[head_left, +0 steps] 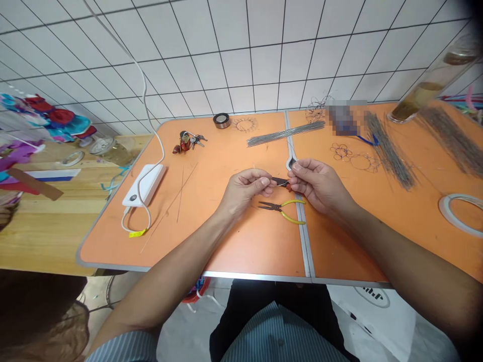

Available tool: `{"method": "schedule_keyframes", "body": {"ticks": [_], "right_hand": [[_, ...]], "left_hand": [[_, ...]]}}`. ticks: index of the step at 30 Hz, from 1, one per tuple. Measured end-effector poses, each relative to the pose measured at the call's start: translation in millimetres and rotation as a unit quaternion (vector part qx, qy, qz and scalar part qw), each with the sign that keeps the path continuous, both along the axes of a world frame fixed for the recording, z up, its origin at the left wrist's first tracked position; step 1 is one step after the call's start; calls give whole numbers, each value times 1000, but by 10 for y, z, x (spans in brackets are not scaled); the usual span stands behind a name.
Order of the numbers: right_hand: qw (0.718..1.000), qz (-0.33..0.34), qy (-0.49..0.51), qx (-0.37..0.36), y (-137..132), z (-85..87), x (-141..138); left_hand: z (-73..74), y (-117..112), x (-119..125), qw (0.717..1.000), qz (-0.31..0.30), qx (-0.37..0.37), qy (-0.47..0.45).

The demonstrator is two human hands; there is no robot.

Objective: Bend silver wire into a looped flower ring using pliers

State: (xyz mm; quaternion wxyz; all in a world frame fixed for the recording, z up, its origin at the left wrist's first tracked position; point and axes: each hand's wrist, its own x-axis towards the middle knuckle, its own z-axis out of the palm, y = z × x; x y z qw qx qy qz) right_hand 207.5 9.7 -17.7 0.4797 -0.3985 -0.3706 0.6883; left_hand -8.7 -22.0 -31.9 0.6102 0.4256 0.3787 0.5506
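Note:
Over the middle of the orange table (226, 246), my left hand (247, 188) and my right hand (319, 186) face each other, fingertips close together. Both are closed in a pinch on a thin metal wire (282, 184), which is partly hidden by the fingers. Just behind and below the fingertips lies a dark-jawed tool (279, 180) with a bit of red at its handle; my right hand covers most of it. Nearer to me, yellow-handled pliers (279, 206) rest on the table, jaws pointing left.
A bundle of straight wires (285, 134) lies behind my hands, with black tape (221, 120) and keys (192, 141) to its left. A white power bank (143, 186) with a cable sits left. Wire bundles (390, 153), a glass bottle (418, 95) and a white ring (447, 206) are right.

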Motion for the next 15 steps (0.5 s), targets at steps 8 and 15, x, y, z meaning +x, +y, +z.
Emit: {"method": "schedule_keyframes", "body": {"ticks": [8,15], "right_hand": [[1000,9,4,-4,10,-27,10],[1000,7,7,-7,16,-16,13]], "left_hand": [[10,1,6,1000,-9,-4,-13],[20,8,-24,999,-12,-18,-31]]}}
